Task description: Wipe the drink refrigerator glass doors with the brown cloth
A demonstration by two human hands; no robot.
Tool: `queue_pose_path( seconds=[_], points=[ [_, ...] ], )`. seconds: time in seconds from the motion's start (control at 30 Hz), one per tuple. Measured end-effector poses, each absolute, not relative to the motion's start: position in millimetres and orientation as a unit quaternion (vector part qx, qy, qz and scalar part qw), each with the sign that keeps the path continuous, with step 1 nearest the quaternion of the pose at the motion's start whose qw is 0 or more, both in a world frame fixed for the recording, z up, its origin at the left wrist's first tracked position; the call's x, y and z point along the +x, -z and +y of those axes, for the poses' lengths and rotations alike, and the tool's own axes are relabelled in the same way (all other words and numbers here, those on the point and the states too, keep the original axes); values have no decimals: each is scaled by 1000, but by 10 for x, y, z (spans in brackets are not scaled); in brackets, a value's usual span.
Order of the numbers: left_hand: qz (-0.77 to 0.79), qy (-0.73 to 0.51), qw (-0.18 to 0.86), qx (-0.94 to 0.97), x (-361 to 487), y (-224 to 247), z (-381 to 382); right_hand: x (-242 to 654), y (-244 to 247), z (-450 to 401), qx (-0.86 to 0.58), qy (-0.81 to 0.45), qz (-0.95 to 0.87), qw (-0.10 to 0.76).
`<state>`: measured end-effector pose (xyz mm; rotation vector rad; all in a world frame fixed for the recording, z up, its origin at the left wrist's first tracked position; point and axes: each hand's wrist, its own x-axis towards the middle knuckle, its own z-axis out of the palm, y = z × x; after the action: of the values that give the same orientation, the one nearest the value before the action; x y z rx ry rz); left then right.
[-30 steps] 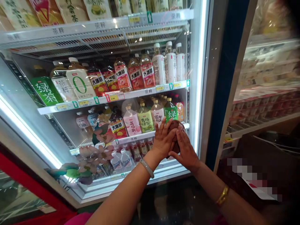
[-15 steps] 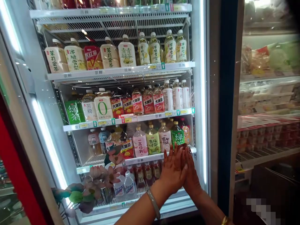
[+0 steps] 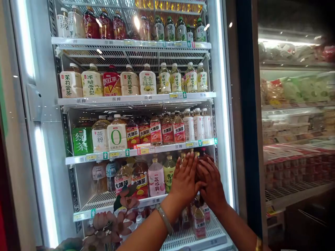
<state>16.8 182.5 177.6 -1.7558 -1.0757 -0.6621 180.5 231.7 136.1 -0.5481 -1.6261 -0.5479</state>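
My left hand, with a pale bangle on its wrist, is raised with its fingers stretched out flat against or just before the glass of a drinks fridge. Right beside it, my right hand is up too, fingers extended and slightly bent, thumbs close together. Neither hand visibly holds anything; whether the fingertips touch the glass is hard to tell. A dark shape behind the right fingers looks like a reflection. Behind the hands are a green tea bottle and a pink bottle.
Bottles fill several fridge shelves. A bright light strip runs down the right side, beside a dark blue post. Farther right is another chilled display. Pinkish flowers show at the lower left.
The view has tilted upward, so the shelves sit lower and the top row of bottles shows. Both hands stay raised at the glass, with the right hand spread a little farther from the left.
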Motion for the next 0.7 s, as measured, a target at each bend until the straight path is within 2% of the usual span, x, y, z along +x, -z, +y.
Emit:
queue_pose_path(
  seconds=[0.07,0.13,0.27,0.37,0.47,0.6,0.7],
  points=[
    [-414,254,485,-727,130,-1767,1801,2000,-1322,2358,-236,267,-719,597],
    [-399,251,496,-729,118,-1821,1815,2188,-1434,2441,-248,279,-701,608],
    [-409,282,503,-707,210,-2264,1957,2237,-2134,2628,-297,248,-631,673],
    [-430,315,495,-686,281,-2676,2063,2027,-2596,2659,-255,238,-627,697],
    [-430,331,499,-676,234,-2888,2091,1930,-2616,2594,-188,292,-676,650],
    [-405,322,517,-682,66,-2885,2052,2207,-2396,2597,-158,345,-736,560],
    [-404,329,523,-674,27,-2903,2066,2381,-2592,2717,-201,323,-703,601]
  ],
)
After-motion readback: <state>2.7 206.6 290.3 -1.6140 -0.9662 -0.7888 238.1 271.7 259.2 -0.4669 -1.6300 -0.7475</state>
